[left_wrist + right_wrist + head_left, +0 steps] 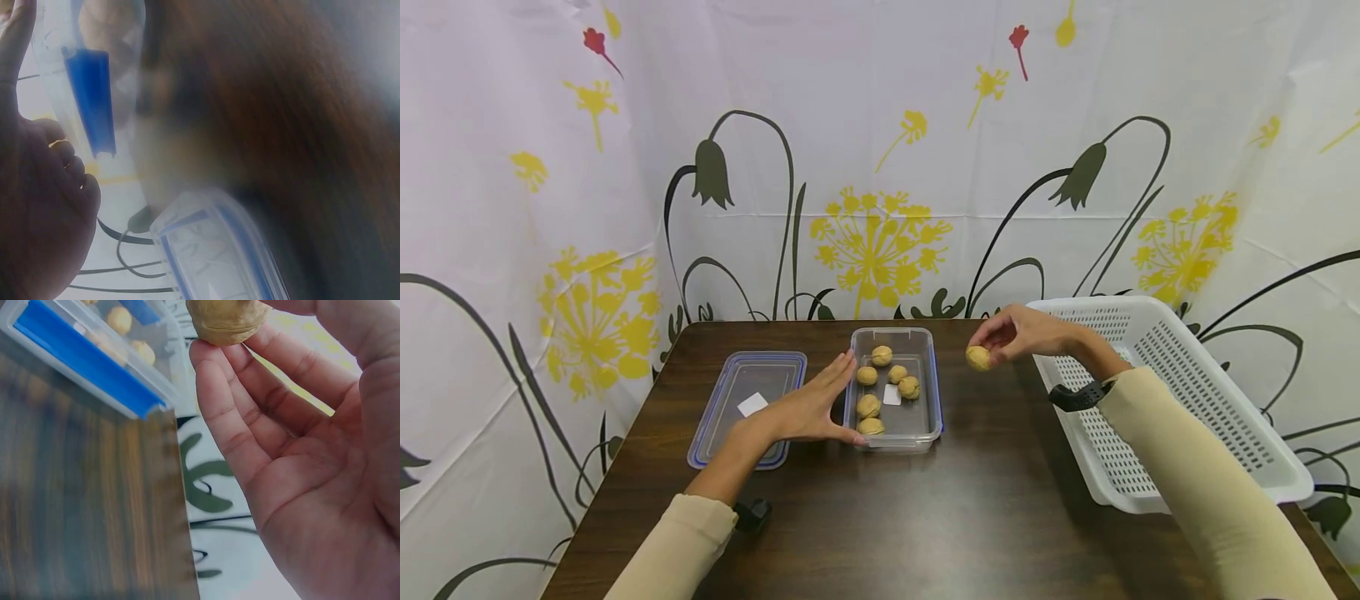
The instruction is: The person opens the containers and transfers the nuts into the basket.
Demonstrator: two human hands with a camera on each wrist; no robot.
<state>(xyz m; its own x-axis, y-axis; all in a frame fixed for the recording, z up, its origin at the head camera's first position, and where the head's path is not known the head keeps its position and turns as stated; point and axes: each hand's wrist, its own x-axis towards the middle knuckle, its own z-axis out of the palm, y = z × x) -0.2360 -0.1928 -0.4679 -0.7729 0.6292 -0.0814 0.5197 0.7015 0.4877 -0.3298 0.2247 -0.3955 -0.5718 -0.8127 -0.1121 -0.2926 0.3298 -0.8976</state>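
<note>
A walnut point(977, 358) is pinched between the fingertips and thumb of my right hand point(1026, 332), held above the table to the right of a clear plastic container point(898, 438). In the right wrist view the same walnut point(228, 322) shows at the top, its shell seam visible. Several walnuts point(868, 406) lie inside the container beside a small white paper square point(892, 394). My left hand point(808, 410) rests against the container's left side, fingers extended along it and thumb at the near left corner. The left wrist view shows the container's blue clip point(94, 103) near that hand.
A clear lid with a blue seal point(747, 358) lies on the dark wooden table point(925, 525) left of the container, partly behind my left forearm. On the right stands a white perforated basket point(1232, 400), partly covered by my right arm. Behind hangs a flower-printed curtain point(880, 108).
</note>
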